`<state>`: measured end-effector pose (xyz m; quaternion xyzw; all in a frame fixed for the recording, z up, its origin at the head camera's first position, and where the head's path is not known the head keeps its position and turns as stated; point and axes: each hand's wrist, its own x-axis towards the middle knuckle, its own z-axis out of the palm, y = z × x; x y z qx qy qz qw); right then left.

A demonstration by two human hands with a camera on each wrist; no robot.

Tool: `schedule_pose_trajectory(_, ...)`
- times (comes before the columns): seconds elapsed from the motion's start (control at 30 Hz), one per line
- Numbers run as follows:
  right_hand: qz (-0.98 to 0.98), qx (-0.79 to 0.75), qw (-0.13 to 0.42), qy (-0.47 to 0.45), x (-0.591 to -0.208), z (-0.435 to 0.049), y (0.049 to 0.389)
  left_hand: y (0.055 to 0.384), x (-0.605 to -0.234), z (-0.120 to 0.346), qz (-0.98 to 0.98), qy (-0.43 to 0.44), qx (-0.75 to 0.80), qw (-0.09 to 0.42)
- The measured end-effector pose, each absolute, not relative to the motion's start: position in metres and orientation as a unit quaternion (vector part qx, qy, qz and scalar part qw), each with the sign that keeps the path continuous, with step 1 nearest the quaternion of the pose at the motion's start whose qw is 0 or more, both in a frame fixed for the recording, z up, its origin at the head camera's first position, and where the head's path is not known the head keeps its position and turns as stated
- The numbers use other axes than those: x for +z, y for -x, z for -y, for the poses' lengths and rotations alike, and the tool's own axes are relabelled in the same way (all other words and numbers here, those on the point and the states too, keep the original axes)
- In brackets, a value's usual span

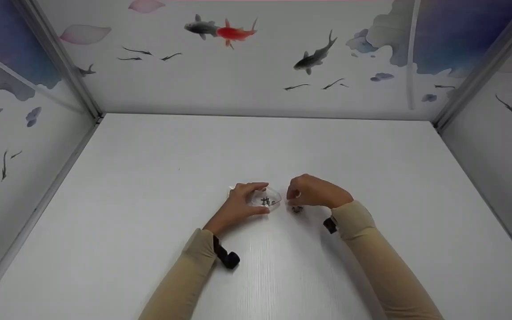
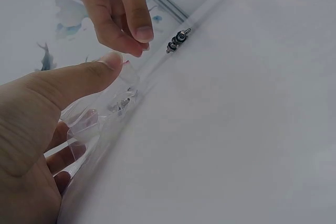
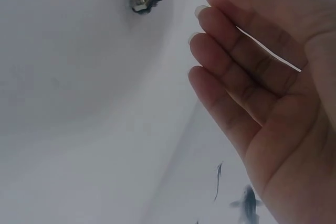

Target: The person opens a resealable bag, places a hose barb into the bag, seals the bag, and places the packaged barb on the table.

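Note:
My left hand [image 1: 237, 206] holds a clear plastic bag [image 2: 86, 121] with its thumb on one side and fingers on the other, keeping the mouth spread toward the right. Several small dark metal pieces [image 1: 266, 202] lie inside it. To the right, my right hand [image 1: 311, 191] hovers with thumb and index finger brought close together. Its other fingers [image 3: 226, 82] are loosely bent in the right wrist view. Whether anything tiny sits between the fingertips is hidden. Just below that hand, a small cluster of shiny metal fittings with dark rings [image 2: 178, 40] lies on the table.
A white table [image 1: 171, 266] spreads under both hands. Panels printed with fish [image 1: 314, 55] and petals stand along its back and sides. Each wrist carries a black strap with a small camera [image 1: 229, 259].

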<state>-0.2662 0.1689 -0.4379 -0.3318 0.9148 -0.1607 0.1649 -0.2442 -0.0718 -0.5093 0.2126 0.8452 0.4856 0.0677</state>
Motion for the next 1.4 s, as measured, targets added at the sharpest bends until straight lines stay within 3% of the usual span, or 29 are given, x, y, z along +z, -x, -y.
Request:
schedule_pose_trajectory(0.43,-0.927,-0.151,0.194,0.285,-0.448,-0.174,0.264,0.242,-0.509,0.072,-0.843,-0.212,0.491,0.066)
schedule_pose_trajectory(1.4,-0.922,-0.174,0.210,0.276,-0.450,-0.172,0.268,0.244,-0.508,0.072,-0.843,-0.210,0.489,0.072)
